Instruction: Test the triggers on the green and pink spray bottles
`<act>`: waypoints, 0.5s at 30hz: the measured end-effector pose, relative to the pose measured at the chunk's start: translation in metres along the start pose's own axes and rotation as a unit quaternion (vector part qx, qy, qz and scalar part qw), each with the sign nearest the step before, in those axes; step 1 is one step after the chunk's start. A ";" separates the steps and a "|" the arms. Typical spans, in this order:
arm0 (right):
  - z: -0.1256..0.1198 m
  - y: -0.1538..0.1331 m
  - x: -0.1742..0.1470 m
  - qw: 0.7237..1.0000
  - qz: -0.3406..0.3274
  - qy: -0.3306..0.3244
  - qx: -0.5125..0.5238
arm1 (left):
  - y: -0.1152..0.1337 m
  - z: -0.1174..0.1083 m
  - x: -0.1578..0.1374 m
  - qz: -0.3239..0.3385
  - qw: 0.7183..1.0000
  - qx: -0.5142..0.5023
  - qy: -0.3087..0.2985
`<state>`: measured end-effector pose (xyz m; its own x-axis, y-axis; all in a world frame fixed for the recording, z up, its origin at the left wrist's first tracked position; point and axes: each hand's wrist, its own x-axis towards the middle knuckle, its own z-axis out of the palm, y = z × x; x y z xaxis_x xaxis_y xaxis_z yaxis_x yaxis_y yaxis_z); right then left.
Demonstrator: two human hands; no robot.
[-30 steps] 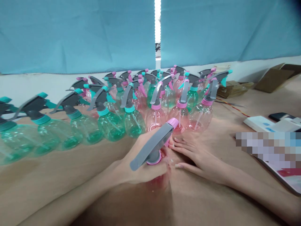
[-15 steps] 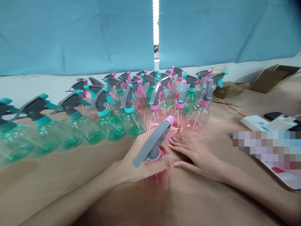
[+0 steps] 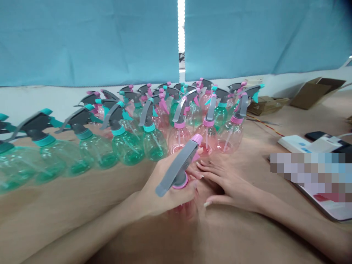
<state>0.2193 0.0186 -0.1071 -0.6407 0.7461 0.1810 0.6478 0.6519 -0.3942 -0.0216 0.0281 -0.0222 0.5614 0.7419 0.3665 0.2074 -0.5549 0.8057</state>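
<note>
- Pink-nozzled and grey-levered, the spray bottle [image 3: 178, 167] is upright near the front of the tan table [image 3: 255, 154]; its base is too blurred to tell whether it touches the surface.
- Left hand [image 3: 152, 183]: wrapped around that bottle below its collar, gripping it.
- Right hand [image 3: 231, 183]: just right of the bottle, laid palm down with fingers spread, grasping nothing; whether its fingertips touch the bottle, I cannot tell.
- Left of the bottle, a row of green bottles [image 3: 128, 148] runs across the table; just beyond it stand three pink bottles [image 3: 207, 143], with a mixed crowd behind.
- Well beyond the bottle, a white wall [image 3: 35, 97] shows under blue curtains [image 3: 82, 44], parted by a bright gap [image 3: 181, 29].
- Far right of the bottle lie a white device [image 3: 293, 143] and a flat, partly pixelated panel [image 3: 334, 212]; past them, thin wires [image 3: 268, 126], folded cardboard [image 3: 264, 106] and an open box [image 3: 305, 97].
</note>
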 end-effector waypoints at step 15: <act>-0.024 -0.041 0.003 0.986 -0.022 0.027 0.165 | 0.004 0.008 0.000 -0.020 1.000 0.015 0.010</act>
<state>0.2006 -0.0029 -0.0685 -0.6360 0.7305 0.2487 0.4450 0.6105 -0.6552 -0.0141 0.0226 -0.0230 0.5363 0.7710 0.3435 0.2540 -0.5355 0.8054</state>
